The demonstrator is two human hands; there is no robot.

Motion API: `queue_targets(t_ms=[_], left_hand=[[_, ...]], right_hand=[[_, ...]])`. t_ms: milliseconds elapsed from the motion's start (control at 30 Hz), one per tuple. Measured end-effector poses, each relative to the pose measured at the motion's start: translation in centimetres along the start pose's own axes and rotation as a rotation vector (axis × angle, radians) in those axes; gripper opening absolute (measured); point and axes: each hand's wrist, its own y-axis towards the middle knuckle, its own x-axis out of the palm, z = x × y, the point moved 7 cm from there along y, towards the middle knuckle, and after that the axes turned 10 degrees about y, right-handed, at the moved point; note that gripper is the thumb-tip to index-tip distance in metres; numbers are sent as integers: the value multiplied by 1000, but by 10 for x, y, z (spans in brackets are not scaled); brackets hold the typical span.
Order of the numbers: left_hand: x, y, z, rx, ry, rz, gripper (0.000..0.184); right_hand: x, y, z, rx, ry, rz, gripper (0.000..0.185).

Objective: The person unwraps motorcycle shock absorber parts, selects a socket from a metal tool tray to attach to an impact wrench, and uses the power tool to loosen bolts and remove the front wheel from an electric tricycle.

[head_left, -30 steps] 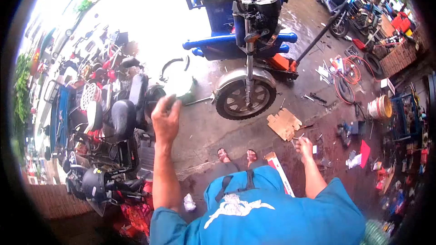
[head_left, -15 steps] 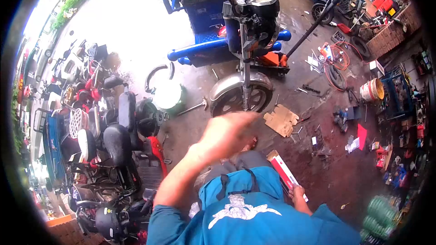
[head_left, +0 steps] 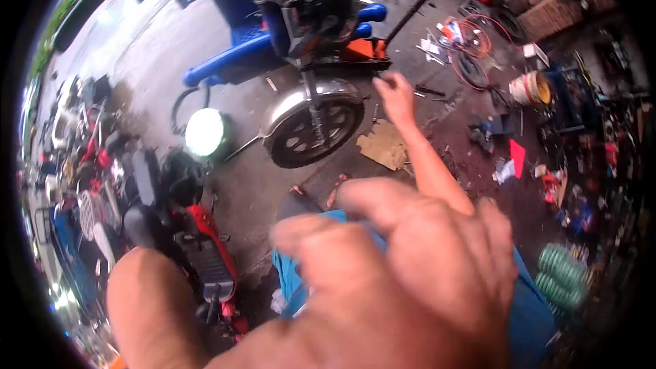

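My left hand (head_left: 383,280) looms very close to the lens, filling the lower middle of the view. Its fingers are bent and spread apart, and nothing shows in them; it hides most of my teal shirt (head_left: 529,301) and lap. Beyond it, my right arm reaches forward. At its end my right hand (head_left: 396,96) has loosely bent fingers with a small gap, and I see nothing held there. That hand is above the floor, near the piece of torn cardboard (head_left: 383,147) and to the right of the front wheel (head_left: 318,133) of a blue tricycle. The red-and-white box is not visible.
Parked scooters and motorbikes crowd the left, with a red one (head_left: 212,246) nearest. A round pale lid or bucket (head_left: 205,132) stands by the wheel. At the right are an orange hose (head_left: 471,34), a dirty bucket (head_left: 529,87), green bottles (head_left: 560,277) and scattered tools.
My left hand has come up close to the lens. My right hand, which held a red-and-white box low at my side, is now stretched forward without it. The view has shifted.
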Motion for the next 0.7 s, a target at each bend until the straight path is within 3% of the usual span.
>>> queue_targets(t_ms=[33, 100, 167, 300, 333, 367, 400, 433, 500, 600, 700], left_hand=[[1, -2, -3, 11, 3, 3, 19], [3, -7, -6, 9, 5, -11, 18], [5, -15, -8, 45, 30, -6, 18], [48, -38, -34, -34, -28, -7, 18], [73, -64, -56, -221, -159, 189, 19], [108, -82, -78, -306, -383, 358, 57], [143, -101, -99, -415, -412, 275, 56], [183, -122, -111, -611, -445, 168, 37], [234, -166, -119, -781, -403, 102, 45], [286, -211, -115, -912, -651, 22, 44], [307, -232, -117, -1050, -769, -24, 43]], right_hand=[[17, 5, -46, -207, -107, 29, 24], [46, 18, -101, -248, -69, 24, 31], [60, 25, -148, -412, -261, 60, 37], [100, 55, -180, -575, -512, -15, 48], [114, 69, -181, -631, -556, -41, 49], [120, 76, -185, -637, -612, -61, 49], [124, 80, -187, -635, -674, -79, 48], [125, 81, -185, -634, -742, -98, 47], [129, 93, -175, -797, -762, -49, 33], [124, 94, -174, -940, -750, -29, 14], [119, 95, -170, -867, -588, 103, 11]])
